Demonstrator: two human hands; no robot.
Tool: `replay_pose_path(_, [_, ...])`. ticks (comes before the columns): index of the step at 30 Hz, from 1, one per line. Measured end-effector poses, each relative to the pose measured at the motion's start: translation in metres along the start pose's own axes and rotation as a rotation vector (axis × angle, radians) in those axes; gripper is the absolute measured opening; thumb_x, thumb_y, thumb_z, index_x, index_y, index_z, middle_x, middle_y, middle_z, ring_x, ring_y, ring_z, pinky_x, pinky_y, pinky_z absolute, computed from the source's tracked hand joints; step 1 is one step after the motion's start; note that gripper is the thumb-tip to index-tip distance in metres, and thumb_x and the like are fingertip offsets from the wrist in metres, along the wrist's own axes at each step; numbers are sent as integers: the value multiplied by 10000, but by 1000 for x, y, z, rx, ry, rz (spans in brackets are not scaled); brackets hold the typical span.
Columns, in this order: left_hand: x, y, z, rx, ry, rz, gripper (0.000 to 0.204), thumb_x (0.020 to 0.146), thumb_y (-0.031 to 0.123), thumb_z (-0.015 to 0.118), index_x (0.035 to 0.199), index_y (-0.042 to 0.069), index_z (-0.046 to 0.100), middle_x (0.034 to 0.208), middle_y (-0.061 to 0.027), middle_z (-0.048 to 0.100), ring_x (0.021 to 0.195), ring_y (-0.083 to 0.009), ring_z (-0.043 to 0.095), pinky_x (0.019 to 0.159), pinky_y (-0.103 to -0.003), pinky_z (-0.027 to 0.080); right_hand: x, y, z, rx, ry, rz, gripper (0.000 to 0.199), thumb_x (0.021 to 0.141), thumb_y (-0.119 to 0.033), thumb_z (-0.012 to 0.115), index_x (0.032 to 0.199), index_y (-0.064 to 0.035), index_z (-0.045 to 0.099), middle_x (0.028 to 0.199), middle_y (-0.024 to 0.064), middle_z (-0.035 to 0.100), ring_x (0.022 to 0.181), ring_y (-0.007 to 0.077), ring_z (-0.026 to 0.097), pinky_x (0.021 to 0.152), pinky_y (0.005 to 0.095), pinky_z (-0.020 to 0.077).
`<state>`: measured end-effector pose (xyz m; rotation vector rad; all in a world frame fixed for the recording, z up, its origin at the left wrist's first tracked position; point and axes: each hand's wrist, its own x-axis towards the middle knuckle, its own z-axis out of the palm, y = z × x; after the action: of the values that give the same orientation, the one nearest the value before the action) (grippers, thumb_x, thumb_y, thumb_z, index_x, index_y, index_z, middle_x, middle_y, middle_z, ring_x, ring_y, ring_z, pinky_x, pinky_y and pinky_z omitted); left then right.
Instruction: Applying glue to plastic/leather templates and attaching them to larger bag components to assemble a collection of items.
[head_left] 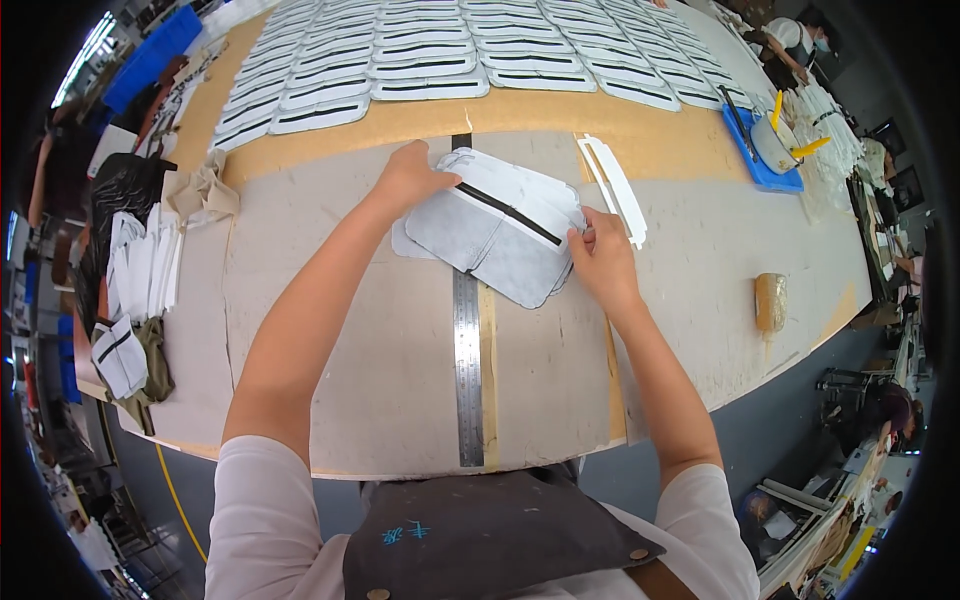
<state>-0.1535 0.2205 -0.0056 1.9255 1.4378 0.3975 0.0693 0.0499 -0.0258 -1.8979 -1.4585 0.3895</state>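
Observation:
A small stack of pale grey-white fabric panels point(515, 250) with rounded corners lies tilted in front of me, a black strip point(508, 212) running across the top one. At its upper left edge, my left hand point(416, 178) grips the panels between thumb and fingers. My right hand point(602, 258) pinches the right edge near the end of the black strip, fingers curled. Beneath the panels a steel ruler point(467, 370) runs toward me along the table. Just right of the stack lie white slotted strips point(618, 190).
Rows of similar panels point(430, 55) cover the table's far side. On the right are a blue tray point(758, 150) with a white pot point(775, 143), and a tape-wrapped block point(770, 302). White cloth pieces point(145, 265) and a black bag point(125, 195) lie left. Other people work farther off.

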Motion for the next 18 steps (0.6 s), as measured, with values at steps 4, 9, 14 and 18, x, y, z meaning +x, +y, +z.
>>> replay_pose_path(4, [8, 7, -4, -301, -146, -215, 598, 714, 237, 799, 1107, -141, 555, 970, -190, 639, 861, -236, 628, 704, -329, 502, 0, 1, 3, 1, 7, -16, 366, 846, -114, 621, 1165, 58, 564, 1052, 192, 554, 737, 236, 615, 707, 333, 520])
replay_pose_path(9, [-14, -4, -12, -675, -189, -132, 442, 724, 232, 787, 945, -116, 627, 880, -174, 659, 797, -222, 635, 640, -317, 501, 0, 8, 2, 94, 44, -52, 337, 845, -81, 623, 1150, 50, 568, 1025, 168, 571, 757, 205, 599, 676, 297, 515])
replay_pose_path(14, [-31, -25, -25, -26, -49, -125, 506, 778, 284, 753, 1045, -118, 600, 941, -154, 648, 835, -180, 615, 717, -299, 484, 8, 10, 14, 89, 48, -97, 349, 833, -89, 616, 1141, 65, 564, 1021, 205, 566, 763, 273, 600, 707, 362, 501])
replay_pose_path(18, [-31, -26, -19, -100, 66, -103, 547, 779, 296, 753, 1059, -142, 583, 963, -159, 641, 835, -181, 603, 722, -299, 481, 11, -1, 26, 87, 40, -105, 348, 824, -89, 617, 1128, 72, 566, 1017, 212, 565, 758, 286, 598, 706, 374, 499])
